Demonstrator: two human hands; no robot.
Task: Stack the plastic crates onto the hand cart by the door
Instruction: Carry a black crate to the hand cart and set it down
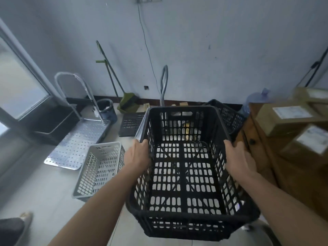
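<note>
I hold a large black slotted plastic crate [184, 217] in the air in front of me. My left hand [137, 157] grips its left rim and my right hand [237, 159] grips its right rim. A grey slotted crate [99, 167] stands on the floor to the left, touching the near end of the silver perforated hand cart [79, 141], whose curved handle rises by the glass door at the left. Another black crate [229, 116] sits behind the held one at the right, and a smaller black crate [130, 124] lies on the floor beyond.
A dark bin [53, 121] sits by the door. A bucket [106, 110], a green broom and dustpan [126, 102] and a second cart handle [164, 84] stand along the far wall. A wooden cabinet [262, 157] with cardboard boxes [284, 118] is at the right.
</note>
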